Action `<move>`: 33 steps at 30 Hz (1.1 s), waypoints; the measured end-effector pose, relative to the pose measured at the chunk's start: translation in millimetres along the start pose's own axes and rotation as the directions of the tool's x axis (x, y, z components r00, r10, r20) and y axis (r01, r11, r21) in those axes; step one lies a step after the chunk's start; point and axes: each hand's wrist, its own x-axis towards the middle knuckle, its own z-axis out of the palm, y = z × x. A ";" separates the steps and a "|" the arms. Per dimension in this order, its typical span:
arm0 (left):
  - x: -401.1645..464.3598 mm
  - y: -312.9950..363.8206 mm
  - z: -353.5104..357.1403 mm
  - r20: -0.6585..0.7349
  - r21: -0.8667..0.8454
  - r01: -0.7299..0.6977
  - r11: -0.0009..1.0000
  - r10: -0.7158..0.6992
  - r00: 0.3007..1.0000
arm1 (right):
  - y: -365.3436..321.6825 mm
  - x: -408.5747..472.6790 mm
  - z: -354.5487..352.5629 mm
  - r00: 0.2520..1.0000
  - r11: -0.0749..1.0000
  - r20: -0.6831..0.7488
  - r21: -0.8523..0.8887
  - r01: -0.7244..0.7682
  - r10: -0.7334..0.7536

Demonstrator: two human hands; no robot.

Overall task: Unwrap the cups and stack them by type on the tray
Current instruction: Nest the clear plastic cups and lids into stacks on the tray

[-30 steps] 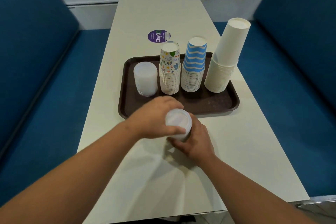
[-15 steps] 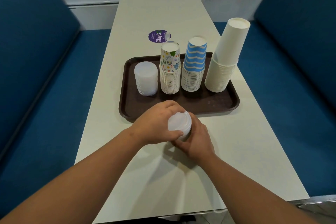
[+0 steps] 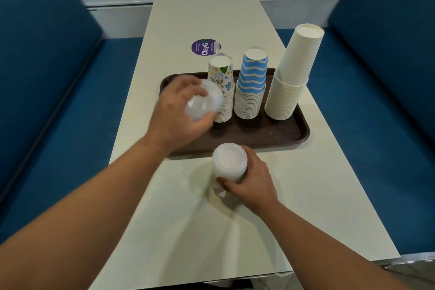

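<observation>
Clear cups point(image 3: 204, 103), gripped in my left hand point(image 3: 179, 110) above tray point(image 3: 303, 129): I should seat them squarely; right hand point(image 3: 249, 183) clasps remaining stack point(image 3: 229, 162) steady.

Cream table point(image 3: 306, 195): tray point(image 3: 277, 135), sticker point(image 3: 204, 47).

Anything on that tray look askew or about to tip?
The plain white cup stack at the right end of the tray leans right toward the tray's edge. The striped stack and patterned stack stand nearly straight.
</observation>
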 end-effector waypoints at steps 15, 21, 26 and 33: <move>59.5 -54.9 17.3 0.339 0.472 0.221 0.854 -0.407 0.848 | 2.6 -1.2 2.4 1.000 0.999 0.003 -0.046 -0.003 0.003; 59.0 -56.8 22.9 0.356 0.444 0.249 0.861 -0.424 0.833 | 1.1 -1.6 0.9 1.000 0.999 0.005 -0.052 -0.016 0.017; 56.6 -51.5 19.7 0.344 0.476 0.251 0.843 -0.441 0.829 | 0.3 -2.2 1.7 1.000 0.998 0.009 -0.050 -0.029 0.029; -7.0 18.4 16.6 0.107 -0.047 0.158 0.986 -0.152 0.983 | -1.6 -0.3 -0.4 0.999 0.999 0.018 -0.033 -0.038 0.039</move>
